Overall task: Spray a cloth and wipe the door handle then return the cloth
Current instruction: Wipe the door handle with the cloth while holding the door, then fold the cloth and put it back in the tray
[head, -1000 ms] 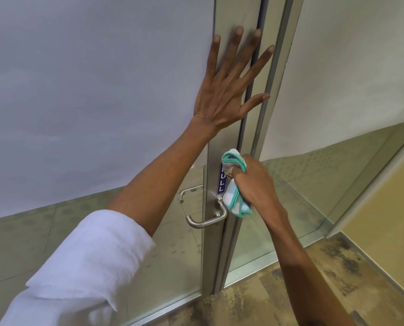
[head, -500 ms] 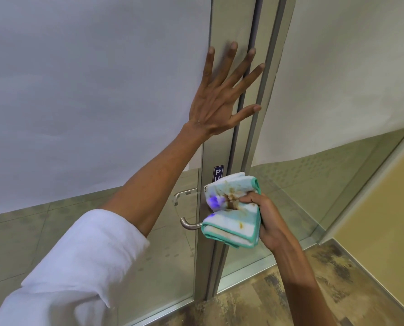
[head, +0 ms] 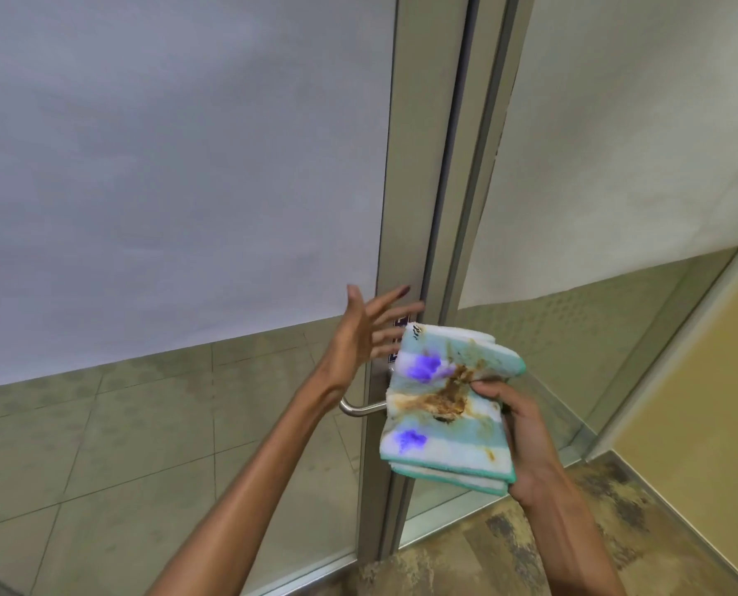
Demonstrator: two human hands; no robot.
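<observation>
My right hand (head: pixel 526 440) grips a folded cloth (head: pixel 444 415), white and teal striped with brown and purple stains, held up in front of the door. The cloth hides most of the silver lever door handle (head: pixel 360 408); only its left end shows, apart from the cloth. My left hand (head: pixel 365 337) hovers with fingers spread just left of the cloth, off the metal door frame (head: pixel 414 187), holding nothing. No spray bottle is in view.
The frosted glass door panel (head: pixel 165 165) fills the left; a second glass panel (head: pixel 616 165) stands to the right. A yellow wall (head: pixel 711 402) closes the right side. Mottled brown floor (head: pixel 466 565) lies below.
My left hand has come off the door frame and dropped down beside the cloth. My right hand drew the cloth away from the handle and turned its stained face up.
</observation>
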